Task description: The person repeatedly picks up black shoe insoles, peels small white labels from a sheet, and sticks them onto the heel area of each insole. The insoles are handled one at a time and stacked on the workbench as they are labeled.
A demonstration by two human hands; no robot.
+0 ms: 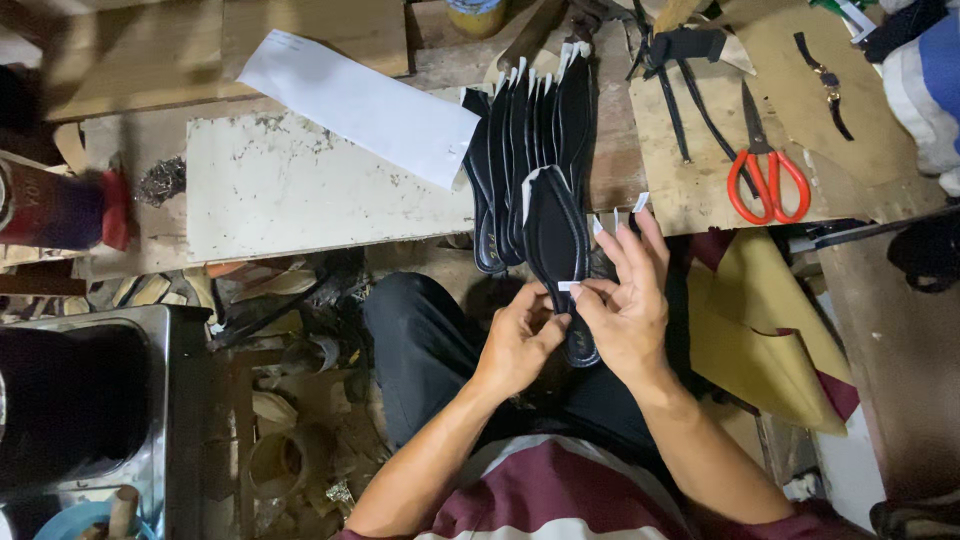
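Note:
My left hand [518, 340] and my right hand [628, 300] both hold one black shoe insole [556, 235] over my lap, gripping its near end. A small white strip sits between my right thumb and fingers at the insole's edge. More small white strips stick to my right fingertips. Just beyond, several black insoles [525, 130] with white tabs lie overlapping in a row on the wooden workbench [300, 190].
A white paper sheet [360, 105] lies on the bench's left part. Orange-handled scissors [765, 170] and black straps [685, 90] rest on brown board at right. Yellow-brown sheets [760, 340] hang by my right. A metal box [150, 400] and floor clutter sit left.

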